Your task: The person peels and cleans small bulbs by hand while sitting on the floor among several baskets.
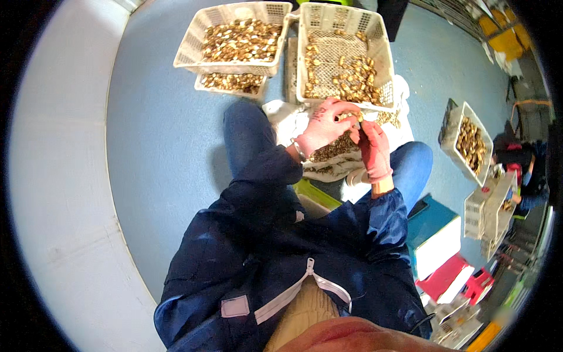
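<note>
My left hand (324, 125), in a pink glove, is closed with its fingertips round a small golden-brown piece (359, 118). My right hand (375, 151), gloved the same way, is closed close beside it, fingertips nearly meeting the left ones. What the right fingers hold, if anything, is too small to make out. Below both hands, between my knees, a pile of small brown bits (334, 150) lies on a white sheet (287, 121). Just beyond the hands stands a white slatted crate (302, 50) partly filled with similar golden-brown pieces (358, 79).
A fuller white crate (183, 57) at the far left rests over another crate (230, 92). To the right are another filled crate (450, 138), a teal-and-white box (437, 234) and red stools (448, 278). Another person (531, 176) works near stacked crates (478, 214). A white wall (64, 176) runs along the left.
</note>
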{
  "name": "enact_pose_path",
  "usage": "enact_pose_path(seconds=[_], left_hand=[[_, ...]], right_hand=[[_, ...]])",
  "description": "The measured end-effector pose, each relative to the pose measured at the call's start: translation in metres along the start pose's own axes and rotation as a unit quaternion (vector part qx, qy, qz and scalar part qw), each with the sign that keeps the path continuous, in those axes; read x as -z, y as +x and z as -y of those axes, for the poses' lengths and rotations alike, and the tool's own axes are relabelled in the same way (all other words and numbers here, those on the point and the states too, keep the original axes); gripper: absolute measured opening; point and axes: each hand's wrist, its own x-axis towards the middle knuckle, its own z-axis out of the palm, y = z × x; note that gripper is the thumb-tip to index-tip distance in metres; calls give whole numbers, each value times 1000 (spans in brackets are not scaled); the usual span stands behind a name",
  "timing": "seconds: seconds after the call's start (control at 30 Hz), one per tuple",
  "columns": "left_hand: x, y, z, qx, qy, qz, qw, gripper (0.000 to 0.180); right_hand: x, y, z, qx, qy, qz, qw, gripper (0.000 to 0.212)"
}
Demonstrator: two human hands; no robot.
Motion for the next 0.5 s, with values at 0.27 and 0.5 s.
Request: enact_pose_path(seconds=[0.27,0.5], left_hand=[[-1,-2,17,210,-192,109,952,18],[7,3,16,246,-328,28,912,24]], right_hand=[[-13,-9,-2,-47,-100,25,994,20],[-9,0,33,54,-418,1,907,23]])
